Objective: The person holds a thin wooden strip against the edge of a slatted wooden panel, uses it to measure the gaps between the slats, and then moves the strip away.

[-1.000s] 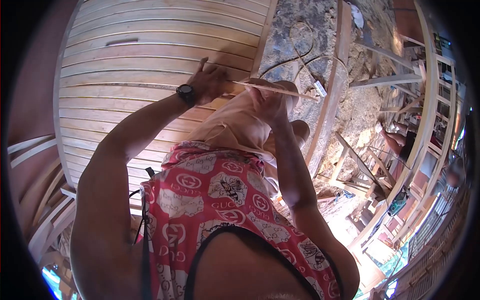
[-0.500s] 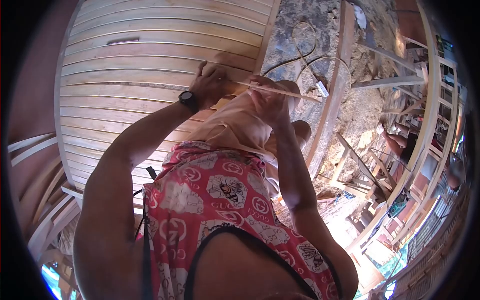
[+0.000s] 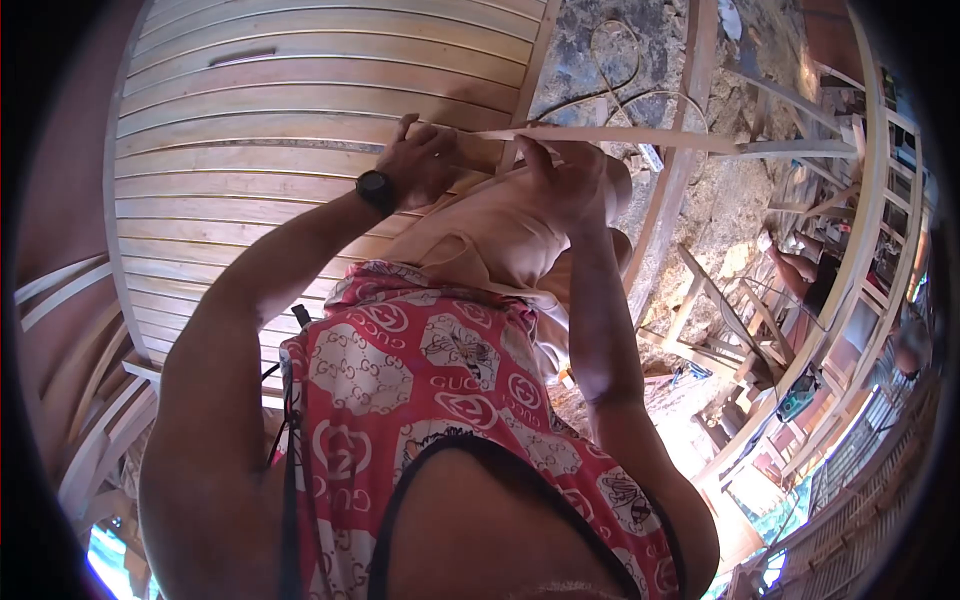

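Observation:
A long, thin wooden strip (image 3: 640, 136) runs nearly level across the view, from my left fingertips out to the right. My right hand (image 3: 572, 180) is closed on it, thumb on the near side and the other fingers partly hidden behind. My left hand (image 3: 420, 162), with a dark watch at the wrist, is closed at the strip's left end, one finger raised. Both hands are over my lap and tan shorts (image 3: 470, 235). Behind the left hand lies a large panel of wooden slats (image 3: 240, 155).
A small dark stick (image 3: 243, 57) lies on the slats. Right of the panel, a cable (image 3: 640, 65) loops over stained ground, near a white power strip (image 3: 651, 157) and a long timber beam (image 3: 665, 215). Further right are timber frames (image 3: 860, 260) and another person's arm (image 3: 795, 275).
The wooden strip has swung up to nearly level, shows its broader side and reaches further right. My right hand has shifted slightly right; the left stays near the same spot.

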`<state>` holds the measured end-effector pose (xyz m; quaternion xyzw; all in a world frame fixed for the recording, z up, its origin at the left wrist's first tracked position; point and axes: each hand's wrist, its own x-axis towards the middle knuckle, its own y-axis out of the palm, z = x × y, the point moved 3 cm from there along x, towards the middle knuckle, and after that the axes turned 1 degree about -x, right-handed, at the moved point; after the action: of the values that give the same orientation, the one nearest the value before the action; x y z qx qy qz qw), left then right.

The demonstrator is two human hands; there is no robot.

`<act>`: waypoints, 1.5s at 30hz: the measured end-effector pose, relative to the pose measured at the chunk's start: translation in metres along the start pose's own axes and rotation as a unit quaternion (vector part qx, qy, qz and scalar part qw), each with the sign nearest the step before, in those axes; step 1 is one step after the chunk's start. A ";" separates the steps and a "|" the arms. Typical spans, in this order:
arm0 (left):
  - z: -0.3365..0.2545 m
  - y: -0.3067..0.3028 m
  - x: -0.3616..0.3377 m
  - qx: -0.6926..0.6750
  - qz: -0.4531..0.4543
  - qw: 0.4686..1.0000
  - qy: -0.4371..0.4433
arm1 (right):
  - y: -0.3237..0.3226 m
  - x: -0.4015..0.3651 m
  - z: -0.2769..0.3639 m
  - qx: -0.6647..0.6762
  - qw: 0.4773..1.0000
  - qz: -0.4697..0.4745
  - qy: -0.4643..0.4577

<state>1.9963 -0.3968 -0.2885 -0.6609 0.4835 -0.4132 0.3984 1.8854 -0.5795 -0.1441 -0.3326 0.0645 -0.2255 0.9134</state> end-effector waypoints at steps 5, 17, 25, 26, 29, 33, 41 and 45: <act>0.009 -0.010 -0.007 -0.050 0.049 0.998 0.005 | 0.006 -0.023 0.005 0.012 1.000 -0.013 -0.003; 0.012 -0.010 -0.005 -0.069 0.004 0.997 0.026 | 0.021 -0.042 -0.008 0.046 0.998 0.007 0.045; 0.014 -0.003 -0.005 -0.070 -0.014 0.997 0.034 | 0.026 -0.040 -0.011 0.038 0.998 0.009 -0.050; 0.014 -0.002 -0.006 -0.068 -0.020 0.997 0.038 | 0.026 -0.040 -0.010 0.039 0.998 0.010 -0.056; 0.015 0.000 -0.006 -0.074 -0.022 0.996 0.036 | 0.030 -0.040 -0.017 0.063 0.997 0.016 -0.029; 0.017 0.004 -0.009 -0.088 -0.041 0.994 0.042 | 0.029 -0.038 -0.015 0.050 0.998 0.013 -0.045; -0.003 0.001 -0.011 -0.068 -0.028 0.997 -0.037 | 0.026 -0.040 -0.012 0.023 0.999 0.032 0.011; -0.008 0.007 -0.016 -0.058 -0.029 0.996 -0.054 | 0.023 -0.040 -0.009 0.081 0.996 0.006 -0.037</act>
<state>1.9837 -0.3837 -0.2954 -0.7180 0.4652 -0.3598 0.3722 1.8563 -0.5509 -0.1669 -0.2651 0.0146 -0.2123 0.9405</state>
